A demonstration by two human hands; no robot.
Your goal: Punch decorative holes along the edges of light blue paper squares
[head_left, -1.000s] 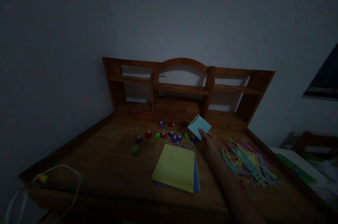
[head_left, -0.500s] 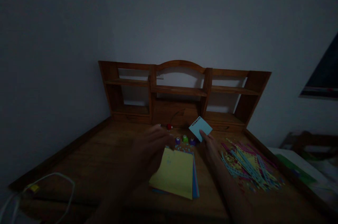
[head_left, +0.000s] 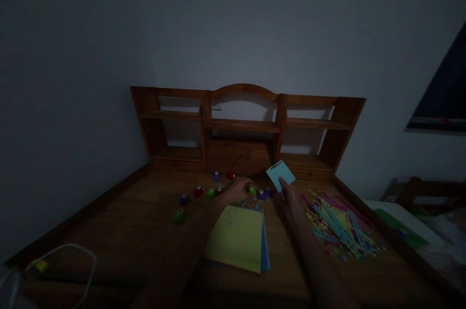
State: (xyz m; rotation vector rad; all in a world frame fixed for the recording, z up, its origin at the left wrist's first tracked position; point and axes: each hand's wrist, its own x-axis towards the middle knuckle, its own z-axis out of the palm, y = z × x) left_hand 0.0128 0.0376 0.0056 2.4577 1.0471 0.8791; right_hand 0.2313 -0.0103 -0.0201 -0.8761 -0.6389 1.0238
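Observation:
My right hand pinches a small light-blue paper square with a row of punched holes along its top edge, held up above the wooden desk. My left hand reaches over the row of small coloured craft punches, fingers curled down onto one in the middle of the row; what it grips is hidden. A stack of coloured paper sheets with a yellow sheet on top lies between my forearms, sprinkled with tiny punched bits.
A heap of cut paper strips lies at the right of the desk. A wooden shelf unit stands along the back against the wall. A white cable with a yellow tag lies at the front left corner. The room is dim.
My left hand came into view and reached forward over the yellow stack to the row of punches. My right hand kept holding the blue square in nearly the same place.

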